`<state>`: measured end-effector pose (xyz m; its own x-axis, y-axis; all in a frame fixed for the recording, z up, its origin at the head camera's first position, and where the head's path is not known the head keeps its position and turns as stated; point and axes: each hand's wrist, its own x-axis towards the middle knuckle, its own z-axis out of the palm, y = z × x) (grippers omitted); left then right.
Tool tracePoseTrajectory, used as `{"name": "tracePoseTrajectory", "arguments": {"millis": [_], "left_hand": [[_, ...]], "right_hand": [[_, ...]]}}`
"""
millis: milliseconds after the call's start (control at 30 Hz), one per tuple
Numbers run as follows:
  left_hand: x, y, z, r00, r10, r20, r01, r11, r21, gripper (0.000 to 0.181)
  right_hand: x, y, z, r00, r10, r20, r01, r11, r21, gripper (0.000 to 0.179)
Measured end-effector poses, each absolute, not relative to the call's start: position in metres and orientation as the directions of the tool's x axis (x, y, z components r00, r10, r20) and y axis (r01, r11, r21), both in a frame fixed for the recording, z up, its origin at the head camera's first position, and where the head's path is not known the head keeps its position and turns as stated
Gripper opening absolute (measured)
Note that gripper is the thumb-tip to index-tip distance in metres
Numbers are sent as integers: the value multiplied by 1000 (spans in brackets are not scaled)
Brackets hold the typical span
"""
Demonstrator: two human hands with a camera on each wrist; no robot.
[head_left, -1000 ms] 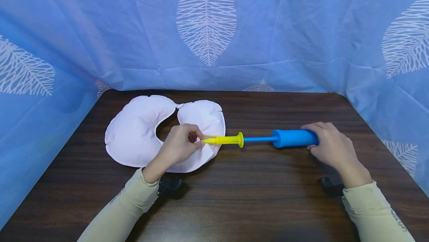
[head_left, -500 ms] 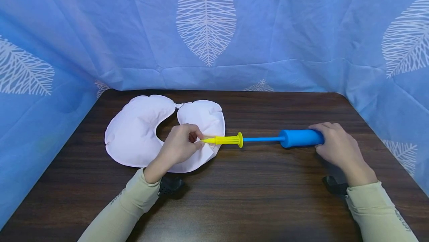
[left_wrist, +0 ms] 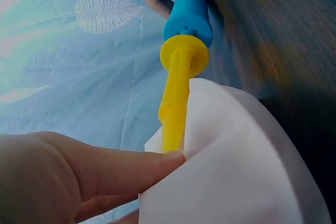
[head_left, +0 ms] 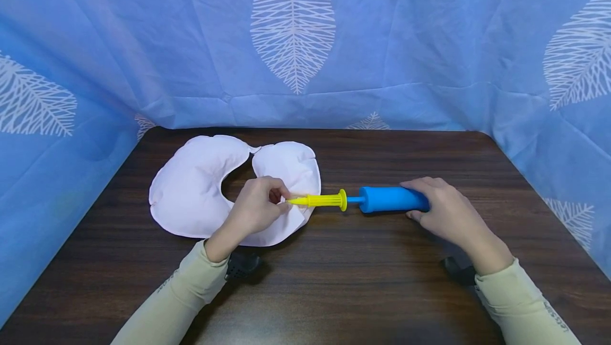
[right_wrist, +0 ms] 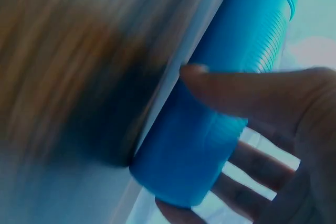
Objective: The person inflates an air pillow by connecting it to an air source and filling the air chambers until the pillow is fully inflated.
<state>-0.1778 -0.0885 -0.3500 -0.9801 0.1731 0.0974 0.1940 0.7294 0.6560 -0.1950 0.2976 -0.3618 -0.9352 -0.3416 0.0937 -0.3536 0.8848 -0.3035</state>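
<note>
A white U-shaped inflatable neck pillow [head_left: 191, 186] lies puffed up on the table's left half. My left hand [head_left: 260, 204] pinches the pillow's valve area around the tip of a hand pump's yellow nozzle [head_left: 324, 200]; the valve itself is hidden by the fingers. In the left wrist view, the thumb presses right at the nozzle tip [left_wrist: 172, 137], beside a white fabric fold. My right hand [head_left: 444, 209] grips the blue pump barrel [head_left: 391, 199] near its far end, thumb and fingers curled round it. Only a short stretch of the blue rod [head_left: 355, 199] shows between barrel and yellow flange.
The dark wood-grain table [head_left: 334, 292] spreads beneath both hands. A blue curtain [head_left: 420, 42] with white leaf prints hangs behind it and along both sides. Black wrist-worn devices [head_left: 242, 265] sit under the sleeves' cuffs.
My right hand first drew the blue barrel slightly right, lengthening the exposed rod, then pushed it left toward the yellow flange. The left hand, nozzle and pillow have stayed nearly still.
</note>
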Motion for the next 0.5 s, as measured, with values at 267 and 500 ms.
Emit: {"name": "tracePoseTrajectory", "arguments": {"millis": [267,500], "left_hand": [[-177,-87,-349,-980,179,91,194,723,663,9],[-177,-88,-349,-979,191,68,187,718,671,8]], "right_hand": [[-186,277,-362,-902,-404,154,-432,859,-275,65],[-190,281,-363,-908,-388,158,-416,878,-238,59]]}}
